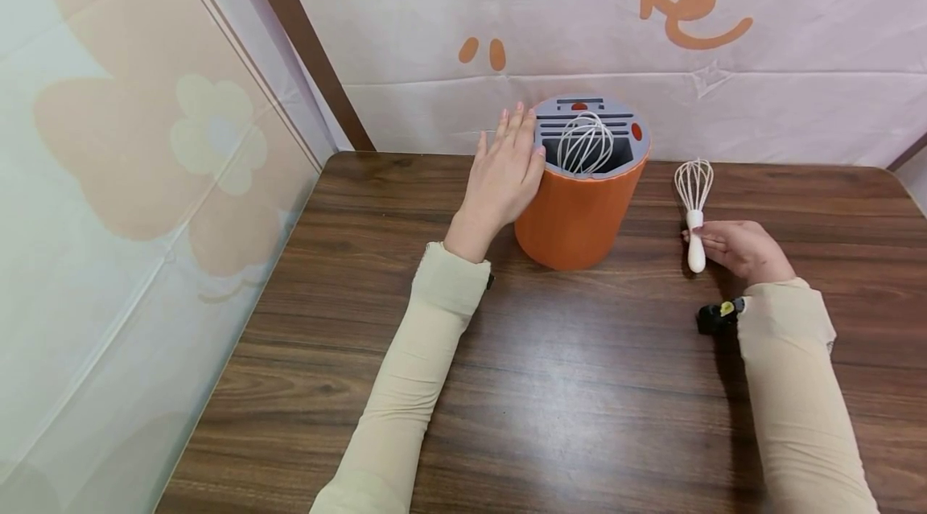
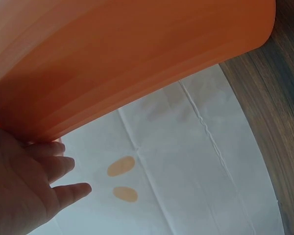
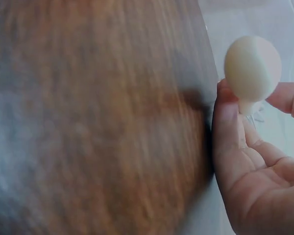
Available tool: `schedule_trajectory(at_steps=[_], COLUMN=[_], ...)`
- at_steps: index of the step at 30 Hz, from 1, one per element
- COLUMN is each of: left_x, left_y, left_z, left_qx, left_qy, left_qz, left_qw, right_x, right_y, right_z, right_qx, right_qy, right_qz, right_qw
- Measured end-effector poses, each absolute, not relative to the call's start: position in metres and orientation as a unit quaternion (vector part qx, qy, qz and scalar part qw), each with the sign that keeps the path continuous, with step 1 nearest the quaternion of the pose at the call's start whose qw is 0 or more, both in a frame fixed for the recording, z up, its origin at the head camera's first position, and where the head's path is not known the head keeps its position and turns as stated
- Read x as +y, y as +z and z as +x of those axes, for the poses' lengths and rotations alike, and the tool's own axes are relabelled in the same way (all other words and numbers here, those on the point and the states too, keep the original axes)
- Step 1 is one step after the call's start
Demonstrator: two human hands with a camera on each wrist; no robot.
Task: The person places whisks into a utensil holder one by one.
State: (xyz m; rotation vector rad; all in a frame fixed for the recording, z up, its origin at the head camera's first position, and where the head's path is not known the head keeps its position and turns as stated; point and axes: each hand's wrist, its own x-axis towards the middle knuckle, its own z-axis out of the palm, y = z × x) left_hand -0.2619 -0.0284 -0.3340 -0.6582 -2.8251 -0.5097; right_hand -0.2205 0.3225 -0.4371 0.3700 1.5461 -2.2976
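Observation:
An orange utensil holder point(image 1: 579, 216) with a grey slotted top stands near the back of the table. My left hand point(image 1: 503, 168) rests against its left side, fingers extended by the rim. In the left wrist view, the holder's orange wall point(image 2: 137, 58) fills the upper part, with the left hand point(image 2: 24, 181) touching it. A wire whisk head point(image 1: 585, 144) pokes out of the holder's large front compartment. To the right, my right hand point(image 1: 746, 248) pinches the white handle of a second whisk point(image 1: 695, 212), wires pointing away. The handle's rounded end point(image 3: 252, 68) shows above the right hand point(image 3: 259, 171) in the right wrist view.
The dark wooden table point(image 1: 579, 401) reaches back to a white printed cloth point(image 1: 405, 23). Another printed cloth point(image 1: 130, 176) hangs along the table's left edge. A small black device point(image 1: 717, 318) is at the right wrist.

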Motion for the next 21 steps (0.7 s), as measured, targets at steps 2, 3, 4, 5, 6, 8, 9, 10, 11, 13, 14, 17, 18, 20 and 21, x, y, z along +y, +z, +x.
schedule_trajectory(at_steps=[2,3,4,5,6,8,9,10,11,13,14,17,18,20,21], left_x=[-0.0286,-0.0286,-0.0286,-0.0286,-0.0285,-0.0284,-0.0284,-0.0284,-0.0285,-0.0286,-0.0286,-0.0287,-0.0287,-0.0287,-0.0287], left_y=[-0.3340,-0.3339,-0.3338,-0.3338,-0.3337,-0.3335,-0.3334,-0.3333,-0.3332,-0.3331,-0.3330,-0.3330,-0.3330,-0.3330,-0.3331], left_z=[-0.2618,-0.2618,-0.2617,-0.2617,-0.2616,-0.2615,-0.2615,-0.2614,-0.2615,-0.2616,-0.2615,-0.2616,-0.2617,-0.2615,-0.2615], left_qx=[-0.955,-0.955,-0.955,-0.955,-0.955,-0.955,-0.955,-0.955,-0.955,-0.955,-0.955,-0.955,-0.955,-0.955,-0.955], left_qy=[-0.172,-0.172,-0.172,-0.172,-0.171,-0.170,-0.169,-0.170,-0.169,-0.169,-0.170,-0.169,-0.169,-0.168,-0.168], left_qz=[-0.222,-0.222,-0.221,-0.222,-0.222,-0.222,-0.223,-0.223,-0.222,-0.222,-0.221,-0.222,-0.222,-0.223,-0.223], left_qw=[0.098,0.099,0.099,0.100,0.100,0.099,0.100,0.099,0.099,0.098,0.099,0.099,0.099,0.099,0.099], right_x=[0.3233,0.3235,0.3236,0.3236,0.3235,0.3237,0.3239,0.3242,0.3245,0.3257,0.3261,0.3277,0.3283,0.3292,0.3299], right_y=[-0.4366,-0.4364,-0.4363,-0.4361,-0.4361,-0.4362,-0.4363,-0.4363,-0.4363,-0.4363,-0.4363,-0.4366,-0.4367,-0.4371,-0.4372], right_z=[-0.2219,-0.2226,-0.2230,-0.2231,-0.2232,-0.2230,-0.2229,-0.2228,-0.2225,-0.2223,-0.2222,-0.2220,-0.2219,-0.2217,-0.2216], right_qx=[0.550,0.554,0.561,0.566,0.569,0.566,0.563,0.557,0.551,0.537,0.529,0.503,0.495,0.481,0.474], right_qy=[-0.804,-0.800,-0.794,-0.790,-0.788,-0.790,-0.793,-0.796,-0.800,-0.810,-0.816,-0.833,-0.837,-0.845,-0.849], right_qz=[0.138,0.142,0.144,0.143,0.142,0.141,0.142,0.143,0.144,0.143,0.143,0.139,0.139,0.139,0.141], right_qw=[0.179,0.181,0.184,0.185,0.186,0.188,0.187,0.187,0.186,0.186,0.185,0.186,0.186,0.187,0.187])
